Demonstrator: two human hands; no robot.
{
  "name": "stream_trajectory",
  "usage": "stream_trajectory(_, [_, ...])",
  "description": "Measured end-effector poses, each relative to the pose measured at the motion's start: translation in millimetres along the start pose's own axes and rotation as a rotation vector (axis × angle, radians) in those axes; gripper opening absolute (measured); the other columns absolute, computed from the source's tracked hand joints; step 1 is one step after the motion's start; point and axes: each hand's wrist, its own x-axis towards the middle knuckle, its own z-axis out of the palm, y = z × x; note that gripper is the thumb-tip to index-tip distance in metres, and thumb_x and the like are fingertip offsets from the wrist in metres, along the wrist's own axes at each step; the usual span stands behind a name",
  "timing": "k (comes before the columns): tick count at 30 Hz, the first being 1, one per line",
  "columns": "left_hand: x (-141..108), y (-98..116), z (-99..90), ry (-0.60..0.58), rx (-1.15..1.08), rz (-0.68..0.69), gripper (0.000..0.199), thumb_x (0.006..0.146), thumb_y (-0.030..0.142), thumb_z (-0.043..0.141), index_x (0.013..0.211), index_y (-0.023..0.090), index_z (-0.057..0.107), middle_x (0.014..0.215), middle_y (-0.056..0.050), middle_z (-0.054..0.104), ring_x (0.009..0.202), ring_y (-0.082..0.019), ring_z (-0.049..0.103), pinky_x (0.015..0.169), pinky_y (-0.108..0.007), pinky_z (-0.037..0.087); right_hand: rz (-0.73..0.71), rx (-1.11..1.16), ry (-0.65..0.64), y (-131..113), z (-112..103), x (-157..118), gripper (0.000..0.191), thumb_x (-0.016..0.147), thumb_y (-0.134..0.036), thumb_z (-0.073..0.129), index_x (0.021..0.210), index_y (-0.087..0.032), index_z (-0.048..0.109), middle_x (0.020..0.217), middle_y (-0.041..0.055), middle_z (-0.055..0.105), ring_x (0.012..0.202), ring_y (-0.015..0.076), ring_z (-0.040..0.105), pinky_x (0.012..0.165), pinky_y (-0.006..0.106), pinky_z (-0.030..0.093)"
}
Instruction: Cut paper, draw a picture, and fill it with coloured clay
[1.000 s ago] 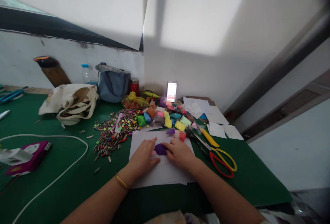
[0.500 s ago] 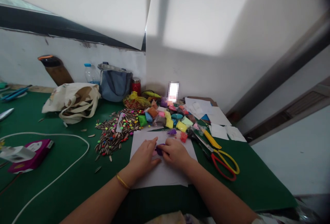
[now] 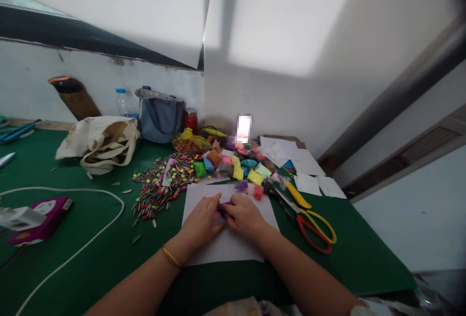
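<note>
A white sheet of paper (image 3: 233, 248) lies on the green table below both hands. My left hand (image 3: 203, 221) rests on its left part, fingers stretched out beside a dark purple piece of clay (image 3: 224, 208). The curled fingers of my right hand (image 3: 243, 216) press on the purple piece from the right. Some pink shows between the hands, mostly hidden by the fingers. A small purple packet (image 3: 241, 185) and a red lump (image 3: 258, 192) lie just beyond my right hand.
Colourful clay packets (image 3: 237, 173) lie behind the paper. Sunflower seeds with bright beads (image 3: 160, 194) spread to the left. Scissors (image 3: 313, 231) and a yellow cutter (image 3: 297, 194) lie right. Bags (image 3: 162, 117), a red flask (image 3: 190, 121) and a white cable (image 3: 87, 245) are further left.
My right hand has shifted slightly left toward my left hand, and less of the purple piece shows. The whole view has shifted a little.
</note>
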Motion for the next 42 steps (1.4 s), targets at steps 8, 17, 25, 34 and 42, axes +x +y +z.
stream_trajectory(8, [-0.7,1.9,-2.8,-0.022,0.015,-0.010,0.076,0.077,0.029,0.066,0.144,0.017,0.034,0.144,-0.014,0.049,0.130,-0.031,0.048,0.113,-0.052,0.032,0.072,0.119,0.095,12.2,-4.4,-3.1,0.032,0.089,-0.022,0.052,0.116,-0.022,0.068,0.089,0.0061,0.055,0.084,0.0191,0.051,0.076,0.031,0.039])
stream_trajectory(17, [0.2,0.9,-4.2,-0.010,-0.014,0.039,0.078,0.076,0.029,0.069,0.146,0.020,0.033,0.131,-0.010,0.060,0.125,-0.029,0.051,0.111,-0.050,0.032,0.090,0.158,0.052,24.0,3.1,-8.3,0.033,0.086,-0.018,0.054,0.116,-0.025,0.069,0.089,0.0044,0.054,0.084,0.0183,0.051,0.077,0.031,0.040])
stream_trajectory(25, [-1.5,0.1,0.5,-0.001,0.042,0.024,0.077,0.076,0.030,0.068,0.144,0.017,0.034,0.139,-0.013,0.054,0.127,-0.031,0.050,0.112,-0.051,0.032,0.062,0.101,0.022,13.8,-0.8,-7.4,0.045,0.085,-0.020,0.056,0.128,-0.034,0.060,0.088,0.0029,0.052,0.086,0.0192,0.048,0.078,0.032,0.035])
stream_trajectory(34, [-0.6,5.2,-5.2,0.009,0.036,0.009,0.074,0.077,0.027,0.066,0.143,0.017,0.034,0.132,-0.014,0.057,0.121,-0.030,0.054,0.104,-0.050,0.042,-0.046,0.101,0.072,13.6,-2.1,-9.8,0.029,0.084,-0.025,0.058,0.110,-0.028,0.071,0.085,0.0041,0.053,0.083,0.0190,0.049,0.074,0.033,0.032])
stream_trajectory(42, [-0.3,4.0,-5.2,0.016,0.028,0.014,0.073,0.076,0.026,0.065,0.142,0.017,0.035,0.128,-0.013,0.059,0.116,-0.029,0.056,0.100,-0.048,0.044,-0.138,0.072,0.065,14.5,-1.7,-10.7,0.026,0.081,-0.026,0.061,0.103,-0.030,0.073,0.086,0.0046,0.055,0.079,0.0192,0.047,0.070,0.033,0.030])
